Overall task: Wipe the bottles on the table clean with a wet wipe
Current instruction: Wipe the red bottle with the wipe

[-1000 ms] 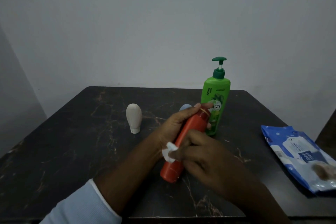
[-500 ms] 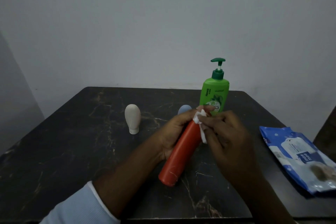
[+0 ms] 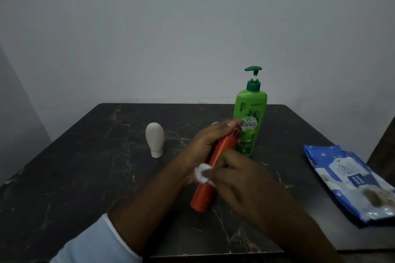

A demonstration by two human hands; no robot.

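Note:
My left hand (image 3: 205, 145) grips an orange bottle (image 3: 203, 196) near its top and holds it tilted above the dark table (image 3: 85, 177). My right hand (image 3: 239, 179) pinches a white wet wipe (image 3: 202, 174) against the middle of the bottle's side. A tall green pump bottle (image 3: 251, 109) stands upright just behind my hands. A small white bottle (image 3: 155, 142) stands upside down on its cap to the left. A bluish object (image 3: 214, 123) peeks out behind my left hand.
A blue pack of wet wipes (image 3: 350, 183) lies at the table's right edge. A plain wall rises behind the table's far edge.
My right hand slid the wipe up to the bottle's top, then back down to its middle. My left hand kept its hold on the orange bottle.

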